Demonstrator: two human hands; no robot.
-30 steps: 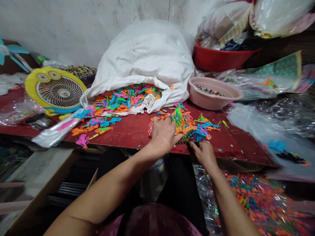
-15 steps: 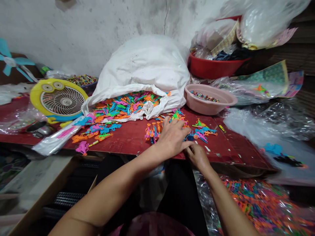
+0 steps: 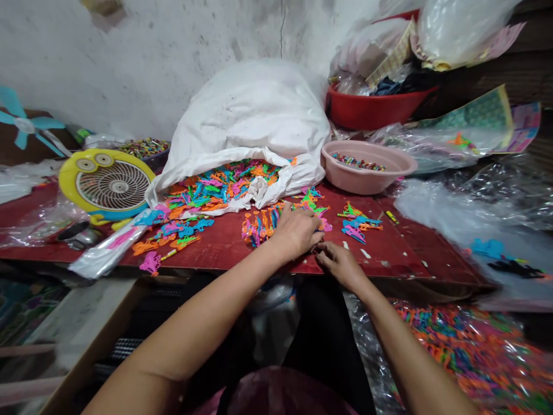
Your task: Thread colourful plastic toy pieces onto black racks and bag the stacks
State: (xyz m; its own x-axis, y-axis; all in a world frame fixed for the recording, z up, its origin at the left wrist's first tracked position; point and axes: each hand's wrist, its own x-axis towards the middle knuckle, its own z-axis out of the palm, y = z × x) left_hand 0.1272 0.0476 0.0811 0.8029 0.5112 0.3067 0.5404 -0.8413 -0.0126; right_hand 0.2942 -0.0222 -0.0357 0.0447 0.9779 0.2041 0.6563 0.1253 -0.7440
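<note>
My left hand (image 3: 297, 231) rests palm down on the red table top with its fingers curled. Against its near side leans a tight row of small plastic toys (image 3: 261, 226) in orange, pink and blue, partly covered by the hand. Close to the left fingertips, the fingers of my right hand (image 3: 339, 262) are pinched together. A small dark bit shows between the two hands, too little to name. Behind them, loose plastic toys (image 3: 313, 199) lie before a white sack (image 3: 254, 109) whose mouth spills more of the same. Another small pile of plastic toys (image 3: 358, 222) lies to the right.
A pink basin (image 3: 369, 167) with small colourful pieces stands right of the sack, below a red basin (image 3: 375, 109) of plastic bags. On the left are a yellow fan (image 3: 114, 184) and a metal cup (image 3: 78, 235). Clear plastic bags (image 3: 449, 213) cover the table's right end.
Both hands have shifted slightly left and nearer to me, still close together. More of the toy row shows beside my left hand. The whole view has turned a little.
</note>
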